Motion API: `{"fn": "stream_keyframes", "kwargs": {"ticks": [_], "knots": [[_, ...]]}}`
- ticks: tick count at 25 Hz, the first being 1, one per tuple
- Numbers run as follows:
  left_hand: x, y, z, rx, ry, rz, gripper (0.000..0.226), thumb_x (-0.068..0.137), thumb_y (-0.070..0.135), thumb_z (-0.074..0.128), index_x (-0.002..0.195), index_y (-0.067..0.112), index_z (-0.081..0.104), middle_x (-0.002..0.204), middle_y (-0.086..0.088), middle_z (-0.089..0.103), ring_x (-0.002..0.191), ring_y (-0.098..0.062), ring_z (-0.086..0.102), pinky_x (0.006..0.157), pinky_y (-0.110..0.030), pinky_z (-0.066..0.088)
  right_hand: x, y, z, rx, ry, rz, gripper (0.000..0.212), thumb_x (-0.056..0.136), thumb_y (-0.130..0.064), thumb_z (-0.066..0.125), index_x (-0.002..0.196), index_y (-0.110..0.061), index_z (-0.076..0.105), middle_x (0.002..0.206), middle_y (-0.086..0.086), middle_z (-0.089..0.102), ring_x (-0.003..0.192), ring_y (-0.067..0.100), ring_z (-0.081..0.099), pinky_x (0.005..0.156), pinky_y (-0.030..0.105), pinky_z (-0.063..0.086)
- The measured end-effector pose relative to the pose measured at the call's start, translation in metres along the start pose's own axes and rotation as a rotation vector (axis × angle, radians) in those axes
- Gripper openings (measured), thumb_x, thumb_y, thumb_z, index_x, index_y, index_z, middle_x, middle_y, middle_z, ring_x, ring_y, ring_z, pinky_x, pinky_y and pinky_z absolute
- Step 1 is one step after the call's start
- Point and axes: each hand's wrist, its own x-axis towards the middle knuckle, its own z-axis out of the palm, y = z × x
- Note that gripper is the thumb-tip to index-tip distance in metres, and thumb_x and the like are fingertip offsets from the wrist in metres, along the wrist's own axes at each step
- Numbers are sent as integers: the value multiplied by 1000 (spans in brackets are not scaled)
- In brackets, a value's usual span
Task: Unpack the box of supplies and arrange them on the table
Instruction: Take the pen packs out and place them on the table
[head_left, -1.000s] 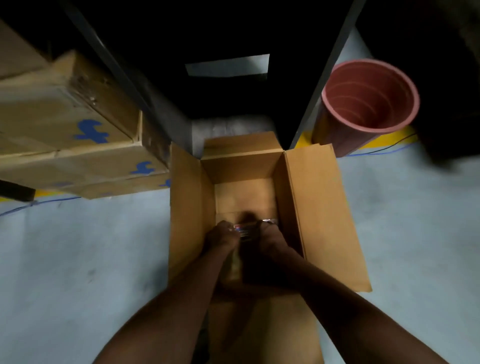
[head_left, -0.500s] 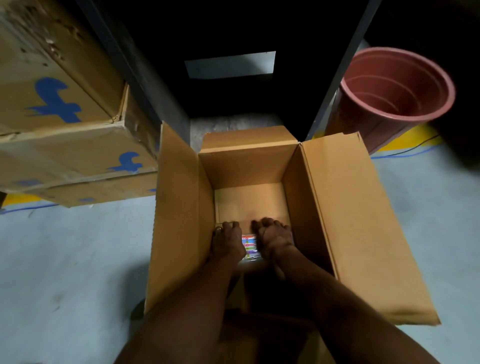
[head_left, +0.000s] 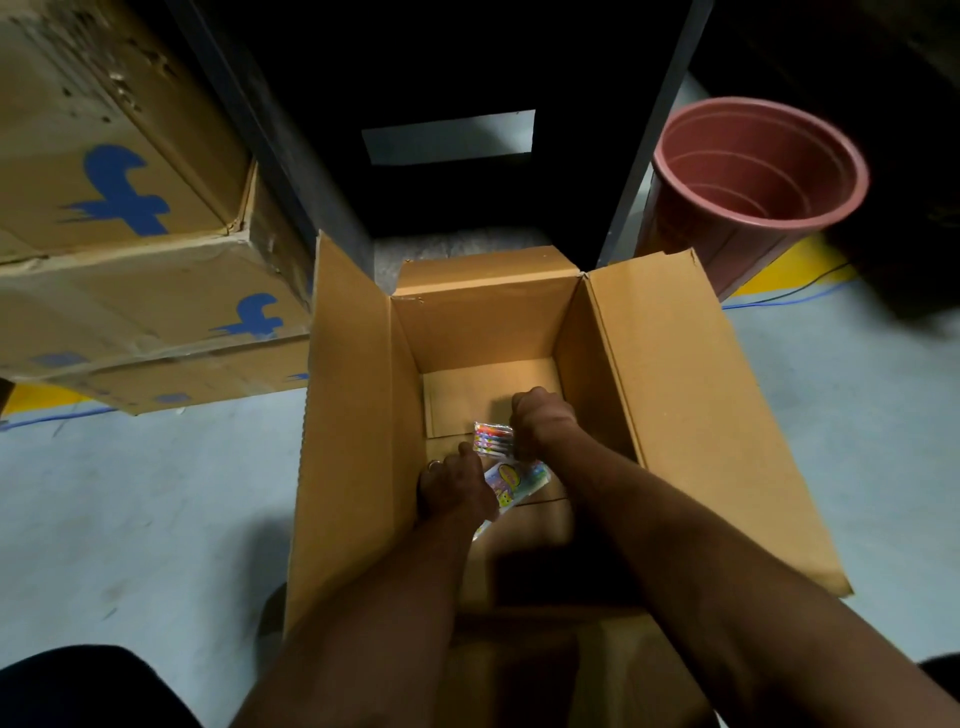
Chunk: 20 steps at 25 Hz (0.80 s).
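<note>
An open cardboard box (head_left: 691, 405) stands on the floor with its flaps spread. Both my arms reach down into it. My right hand (head_left: 540, 418) is closed on a small colourful packet (head_left: 491, 438) and holds it a little above the box bottom. My left hand (head_left: 457, 488) grips a second, longer colourful packet (head_left: 517, 480) that lies slanted just below the first one. The near part of the box floor is in deep shadow, so I cannot tell what else lies there.
Worn cardboard boxes with blue logos (head_left: 119, 249) are stacked at the left, close to the open box. A pink plastic bucket (head_left: 753, 192) leans at the back right. Dark metal shelving (head_left: 447, 104) rises behind. Pale floor (head_left: 130, 509) lies on both sides.
The hands were together over one packet; now they have drawn apart, the right one lifted farther back with the small packet, and a second packet shows under the left hand.
</note>
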Motion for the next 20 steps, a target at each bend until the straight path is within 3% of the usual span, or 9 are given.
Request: {"fn": "stream_keyframes", "kwargs": {"ticks": [3, 7, 9, 11, 12, 14, 17, 20], "knots": [[2, 4, 4, -107, -66, -48, 105, 68, 47, 87, 148, 14, 26, 143, -11, 47, 132, -32, 47, 106, -43, 42, -2, 5, -6, -18, -11, 10, 49, 86, -19, 73, 132, -14, 55, 136, 9, 55, 123, 29, 57, 87, 37, 52], [2, 3, 6, -286, -212, -34, 76, 76, 41, 81, 138, 11, 48, 141, -14, 53, 125, -33, 55, 98, -37, 49, -4, 13, -18, 16, -24, 49, 50, 89, -20, 69, 135, -13, 51, 138, 10, 53, 125, 30, 55, 93, 40, 50], [-2, 7, -1, -398, -285, -14, 60, 84, 32, 74, 133, 4, 55, 129, -19, 62, 104, -33, 65, 77, -36, 54, -4, 17, -28, 85, -32, 65, 52, 87, -21, 70, 134, -13, 51, 138, 11, 52, 124, 30, 55, 95, 40, 51], [-10, 13, -10, -549, -337, -52, 44, 90, 18, 67, 127, -3, 59, 98, -19, 67, 71, -29, 64, 55, -36, 51, -4, 20, -36, 145, -39, 71, 52, 84, -19, 73, 132, -13, 53, 138, 12, 52, 123, 30, 56, 97, 41, 52], [-12, 14, -15, -607, -348, -64, 39, 90, 13, 66, 123, -5, 60, 85, -17, 64, 64, -26, 61, 50, -36, 49, -4, 21, -40, 175, -40, 78, 51, 83, -17, 73, 130, -12, 54, 137, 13, 52, 122, 30, 56, 97, 42, 52], [-17, 15, -25, -740, -333, -81, 31, 87, 7, 68, 115, -4, 62, 78, -14, 62, 62, -25, 61, 51, -37, 49, -7, 23, -48, 259, -35, 106, 47, 82, -14, 72, 127, -10, 58, 135, 14, 54, 118, 30, 59, 95, 42, 55], [-22, 11, -33, -966, -165, -108, 34, 77, 10, 72, 109, 0, 68, 100, -20, 71, 85, -33, 70, 73, -42, 59, -18, 25, -56, 442, 33, 143, 41, 83, -16, 71, 122, -9, 59, 132, 13, 55, 116, 31, 61, 86, 36, 55], [-43, 7, -41, -1048, -113, -182, 35, 80, 20, 69, 113, 8, 67, 109, -13, 70, 95, -30, 69, 77, -31, 57, -51, 28, -68, 595, 97, 185, 40, 85, -18, 71, 121, -7, 58, 129, 14, 57, 116, 30, 60, 87, 35, 52]]}}
